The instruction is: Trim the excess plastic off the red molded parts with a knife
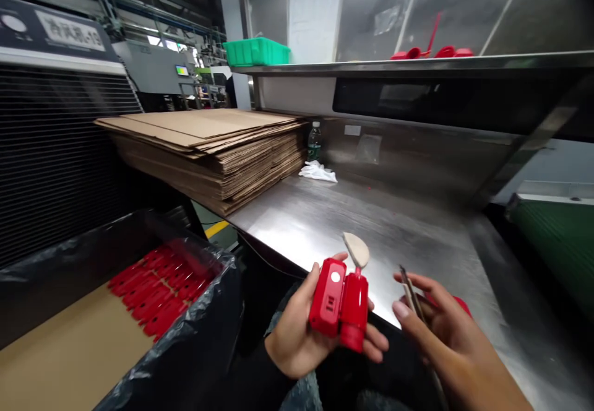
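Note:
Red plastic parts [328,302], one boxy and one rounded, lie side by side across the palm of my left hand [299,337], in front of the metal table's edge. My left fingers curl around them from below. To the right, my right hand [445,330] holds a thin, dark-tipped tool [414,298] between thumb and fingers, its tip pointing up and away. The tool is apart from the red parts. A pale, half-round pad [357,250] sits on the metal table [297,213] just beyond them. Another red piece [463,304] shows partly behind my right hand.
At the left, a plastic-lined box [185,330] holds rows of red parts [162,290]. Stacked cardboard [223,169] stands at the table's back left, beside a bottle [314,142] and white gloves [318,172]. Overhead, a shelf [371,66] carries a green bin [257,52] and red pieces.

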{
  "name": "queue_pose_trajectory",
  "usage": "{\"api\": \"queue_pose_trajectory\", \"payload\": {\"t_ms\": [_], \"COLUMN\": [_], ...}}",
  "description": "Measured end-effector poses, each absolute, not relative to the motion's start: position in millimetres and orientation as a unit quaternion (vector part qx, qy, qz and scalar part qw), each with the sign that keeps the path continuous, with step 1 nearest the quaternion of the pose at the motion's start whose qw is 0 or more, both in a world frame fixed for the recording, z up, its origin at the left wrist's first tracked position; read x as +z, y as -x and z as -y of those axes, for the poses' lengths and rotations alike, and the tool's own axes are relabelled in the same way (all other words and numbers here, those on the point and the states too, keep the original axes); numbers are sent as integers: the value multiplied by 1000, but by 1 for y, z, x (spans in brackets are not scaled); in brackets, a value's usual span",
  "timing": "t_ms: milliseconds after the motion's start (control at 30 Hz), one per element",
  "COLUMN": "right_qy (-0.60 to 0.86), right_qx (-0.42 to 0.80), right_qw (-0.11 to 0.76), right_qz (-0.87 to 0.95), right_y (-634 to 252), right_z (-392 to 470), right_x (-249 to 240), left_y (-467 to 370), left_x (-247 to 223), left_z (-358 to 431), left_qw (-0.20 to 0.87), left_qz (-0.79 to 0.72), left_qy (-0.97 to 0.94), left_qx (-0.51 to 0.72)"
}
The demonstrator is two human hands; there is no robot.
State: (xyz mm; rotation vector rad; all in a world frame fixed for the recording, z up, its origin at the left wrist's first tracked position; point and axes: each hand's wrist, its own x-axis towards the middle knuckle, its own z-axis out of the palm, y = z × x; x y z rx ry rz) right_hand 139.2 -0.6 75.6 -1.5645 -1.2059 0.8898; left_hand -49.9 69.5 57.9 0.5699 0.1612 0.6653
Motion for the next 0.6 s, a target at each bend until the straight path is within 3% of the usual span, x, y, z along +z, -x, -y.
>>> {"api": "queue_pose_trajectory", "payload": {"t_ms": [267,467,600], "right_qy": [670,657,633], "right_qx": [309,279,321], "right_qw": [460,461,429], "right_qz": [494,528,559], "right_y": [-158,-147,-132], "right_z": [20,24,30], "right_x": [55,57,47], "left_y": [50,55,58], "left_x": [66,64,62], "left_z": [-83,-86,-84], "left_qw": [922,934,925], "left_qz": [-171,-101,-89], "left_qy": [-45,-93,-94], "left_qx": [346,329,358]}}
